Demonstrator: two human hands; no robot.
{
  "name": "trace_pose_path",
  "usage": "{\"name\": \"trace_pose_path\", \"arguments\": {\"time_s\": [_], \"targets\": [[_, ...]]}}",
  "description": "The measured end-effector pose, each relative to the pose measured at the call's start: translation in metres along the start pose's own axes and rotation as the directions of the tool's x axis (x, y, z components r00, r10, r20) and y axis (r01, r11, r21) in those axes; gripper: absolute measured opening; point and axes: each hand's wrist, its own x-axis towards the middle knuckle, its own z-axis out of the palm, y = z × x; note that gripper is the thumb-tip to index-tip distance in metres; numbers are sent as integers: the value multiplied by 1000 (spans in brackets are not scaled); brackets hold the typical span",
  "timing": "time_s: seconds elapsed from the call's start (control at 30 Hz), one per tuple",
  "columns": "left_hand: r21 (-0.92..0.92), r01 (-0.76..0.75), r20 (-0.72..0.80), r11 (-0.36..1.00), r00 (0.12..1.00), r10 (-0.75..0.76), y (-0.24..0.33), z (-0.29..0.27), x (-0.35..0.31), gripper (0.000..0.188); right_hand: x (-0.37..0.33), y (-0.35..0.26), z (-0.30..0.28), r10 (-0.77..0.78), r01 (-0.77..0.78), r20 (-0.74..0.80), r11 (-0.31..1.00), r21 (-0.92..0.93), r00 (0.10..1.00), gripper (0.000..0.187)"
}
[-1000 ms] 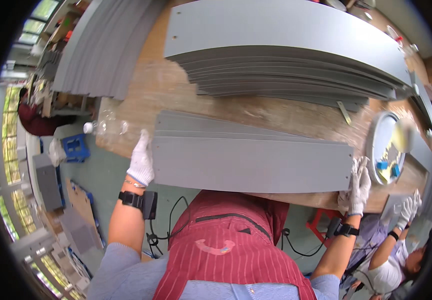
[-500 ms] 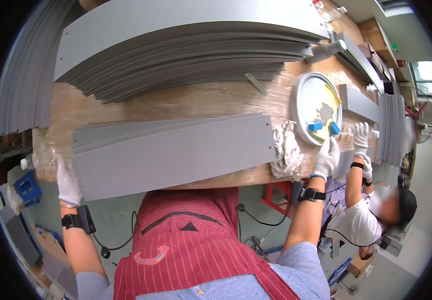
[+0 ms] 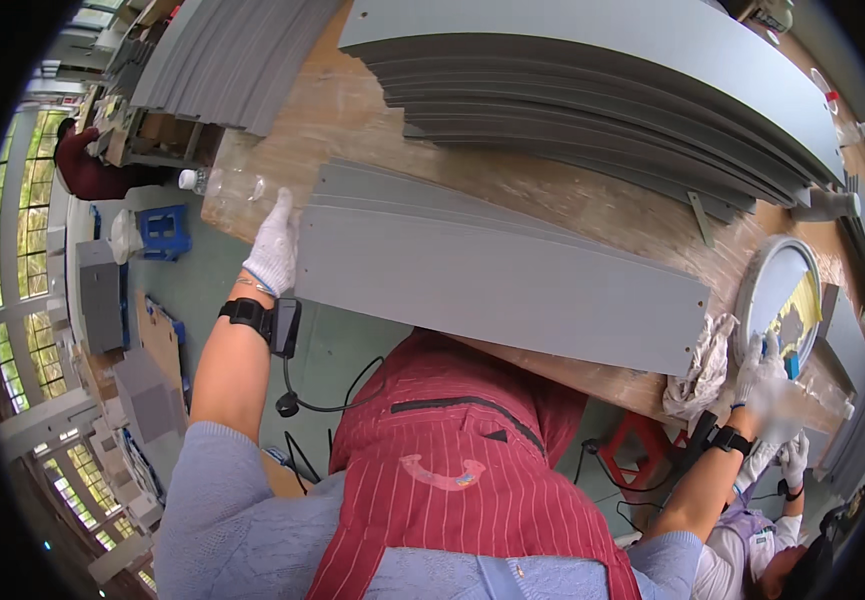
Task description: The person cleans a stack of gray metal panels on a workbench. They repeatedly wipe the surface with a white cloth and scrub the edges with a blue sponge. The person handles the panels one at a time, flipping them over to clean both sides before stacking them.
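Note:
A fanned pile of flat grey panels (image 3: pixel 502 275) lies along the near edge of the table. At its left end rests my left hand (image 3: pixel 274 245), in a white knit glove, its fingers stretched out beside the panel ends. My right hand (image 3: pixel 758 375), gloved alike, reaches over the near rim of a round pale lid (image 3: pixel 742 310). Its fingers are bent together down into the lid, and what they hold is hidden. One blue block (image 3: pixel 790 366) shows beside the fingertips. Yellow and grey material (image 3: pixel 802 305) covers part of the lid.
A crumpled white rag (image 3: pixel 702 375) lies between the panels and the lid. Behind stands a tall stack of grey panels (image 3: pixel 592 110), with a small metal strip (image 3: pixel 700 218) beside it. More panels (image 3: pixel 237 60) stand far left. A co-worker's gloved hand (image 3: pixel 794 458) is at lower right.
The view has swung left, so everything sits further right and tilted. My right hand has shifted over the lid and now covers where one of two blue blocks lay. My left hand stays by the panels.

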Motion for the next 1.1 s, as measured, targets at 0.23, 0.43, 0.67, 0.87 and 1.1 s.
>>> {"name": "trace_pose_path", "arguments": {"time_s": [0.23,0.43,0.67,0.87,1.1], "targets": [[-43,-9,-3,999,1000,9,5,17,-23,86,5,46,6,437,-151,-155,589,794,886,42],[-39,44,410,998,912,-24,-9,-34,6,61,-85,-82,-128,436,-6,-233,482,876,869,41],[-8,96,546,995,834,-76,0,-27,-8,56,-196,-204,-175,-11,-140,154,-491,860,988,45],[8,151,645,988,755,-121,9,-17,-19,45,-299,-413,-203,-648,-649,177,-621,441,741,51],[-16,89,687,996,724,-54,6,-21,-18,33,-338,-452,-189,-640,-695,270,-673,254,719,44]]}}
